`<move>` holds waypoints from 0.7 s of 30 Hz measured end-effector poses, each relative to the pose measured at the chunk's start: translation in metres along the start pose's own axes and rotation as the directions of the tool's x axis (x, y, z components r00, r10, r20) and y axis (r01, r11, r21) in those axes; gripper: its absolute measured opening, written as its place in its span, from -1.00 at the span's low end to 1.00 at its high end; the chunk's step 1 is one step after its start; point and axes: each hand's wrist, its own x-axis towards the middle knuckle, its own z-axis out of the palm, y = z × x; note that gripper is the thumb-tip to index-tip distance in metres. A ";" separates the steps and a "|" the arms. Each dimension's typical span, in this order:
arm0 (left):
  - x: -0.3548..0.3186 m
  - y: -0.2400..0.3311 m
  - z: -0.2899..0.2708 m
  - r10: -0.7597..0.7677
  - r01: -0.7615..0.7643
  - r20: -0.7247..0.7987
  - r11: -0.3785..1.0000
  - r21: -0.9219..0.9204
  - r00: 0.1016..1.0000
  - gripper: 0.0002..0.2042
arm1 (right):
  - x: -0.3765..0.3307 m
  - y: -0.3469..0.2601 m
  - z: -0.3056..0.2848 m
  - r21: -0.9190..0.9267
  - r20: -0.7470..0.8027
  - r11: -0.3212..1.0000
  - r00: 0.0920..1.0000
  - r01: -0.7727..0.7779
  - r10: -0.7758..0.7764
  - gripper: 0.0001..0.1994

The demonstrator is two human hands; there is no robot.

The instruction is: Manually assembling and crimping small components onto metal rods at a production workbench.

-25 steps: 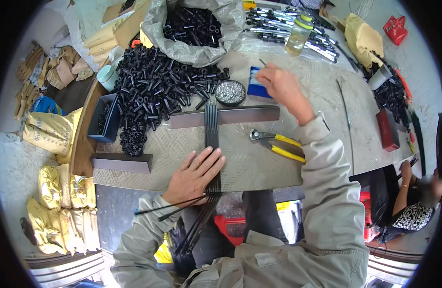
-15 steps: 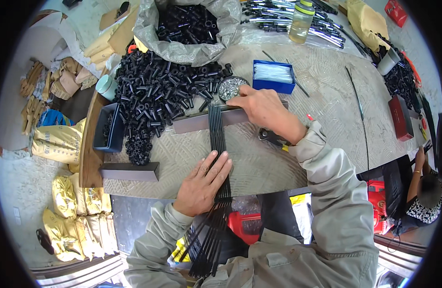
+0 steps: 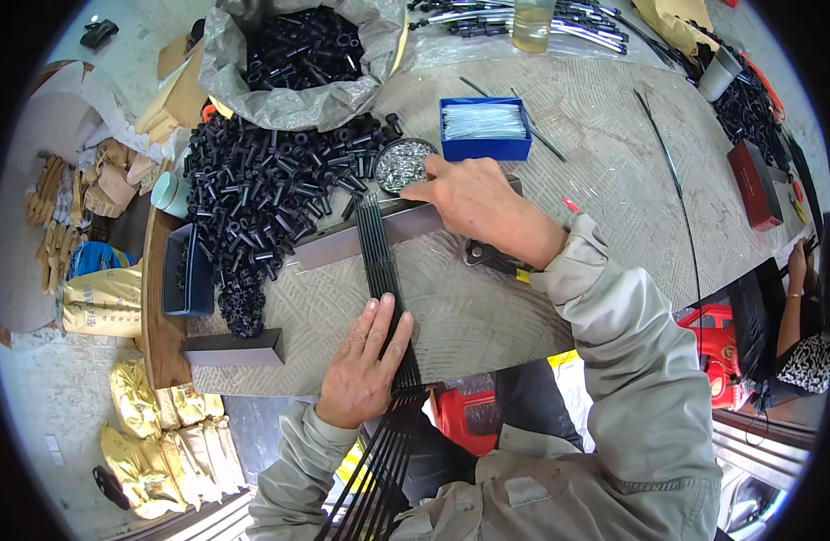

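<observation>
A row of thin black cables (image 3: 376,248) lies side by side across a grey metal bar (image 3: 329,246) and hangs over the table's near edge. My left hand (image 3: 362,361) rests flat on these cables, fingers stretched out. At the bar's far side, my right hand (image 3: 487,206) is curled beside a round dish (image 3: 402,166) of tiny silver metal pieces. Its thumb and bent fingers are at the dish's right edge. Whatever they may hold is too small or hidden to make out. Pliers (image 3: 487,256) with dark and yellow handles lie under my right wrist.
Black flanged plastic sleeves (image 3: 252,180) are heaped at the left, below an open sack (image 3: 298,104) of more. A blue box (image 3: 486,149) of white sticks stands beyond my right hand. Another grey bar (image 3: 234,348) and a dark blue bin (image 3: 189,279) sit at the left edge.
The view has shifted, so the table things appear further left. My left hand stays flat on the cables; my right hand stays by the dish, its fingers slightly shifted.
</observation>
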 end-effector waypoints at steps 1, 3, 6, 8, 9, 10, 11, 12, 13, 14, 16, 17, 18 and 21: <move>0.000 0.000 0.001 0.007 -0.007 0.003 1.000 -0.004 1.000 -0.49 | 0.001 0.000 0.001 0.010 -0.011 1.000 1.000 0.005 -0.005 -0.73; -0.001 -0.001 0.004 0.003 -0.003 0.004 1.000 0.000 1.000 -0.49 | 0.000 0.001 0.002 0.022 -0.024 1.000 1.000 0.006 -0.005 -0.74; -0.002 0.000 0.005 -0.019 0.019 -0.003 1.000 0.010 1.000 -0.47 | 0.000 0.005 0.002 0.049 -0.073 0.997 0.996 0.053 -0.050 -0.78; 0.001 0.000 0.000 -0.009 0.010 0.025 1.000 -0.023 1.000 -0.39 | 0.001 0.005 0.003 0.032 -0.085 0.998 0.995 0.059 -0.056 -0.82; 0.001 0.000 -0.002 -0.005 0.006 0.038 0.999 -0.039 0.999 -0.34 | 0.002 0.005 0.002 0.012 -0.095 0.998 0.994 0.063 -0.062 -0.85; 0.001 0.000 -0.003 -0.009 0.010 0.040 0.999 -0.036 0.999 -0.34 | 0.002 0.005 0.002 -0.009 -0.105 0.998 0.992 0.067 -0.068 -0.87; 0.002 0.000 -0.004 -0.003 0.006 0.052 0.999 -0.046 0.999 -0.29 | 0.001 0.005 0.002 -0.009 -0.106 0.998 0.992 0.070 -0.070 -0.87; 0.002 0.000 -0.005 0.002 0.001 0.063 0.998 -0.056 0.998 -0.24 | 0.000 0.006 0.003 -0.010 -0.088 0.998 0.994 0.065 -0.066 -0.88; 0.002 0.001 -0.006 0.007 -0.002 0.075 0.998 -0.067 0.997 -0.20 | -0.001 0.006 0.003 -0.012 -0.069 0.998 0.996 0.061 -0.062 -0.88; 0.001 0.001 -0.006 0.005 0.000 0.074 0.998 -0.065 0.997 -0.20 | -0.001 0.006 0.004 -0.013 -0.050 0.998 0.997 0.057 -0.058 -0.88; 0.000 0.001 -0.003 -0.002 0.005 0.068 0.999 -0.043 0.998 -0.20 | 0.000 0.004 0.003 -0.008 -0.059 0.998 0.996 0.062 -0.063 -0.88; 0.000 0.002 -0.003 -0.004 0.006 0.066 0.999 -0.033 0.998 -0.21 | 0.001 0.003 0.003 -0.004 -0.067 0.998 0.996 0.065 -0.065 -0.88; 0.000 0.002 -0.003 -0.005 0.007 0.067 0.999 -0.033 0.998 -0.21 | 0.001 0.002 0.003 0.001 -0.075 0.998 0.995 0.067 -0.067 -0.88; 0.001 0.004 -0.004 -0.024 0.019 0.075 0.998 0.055 0.997 -0.20 | 0.005 0.004 0.005 0.031 -0.095 0.997 0.993 0.074 -0.071 -0.88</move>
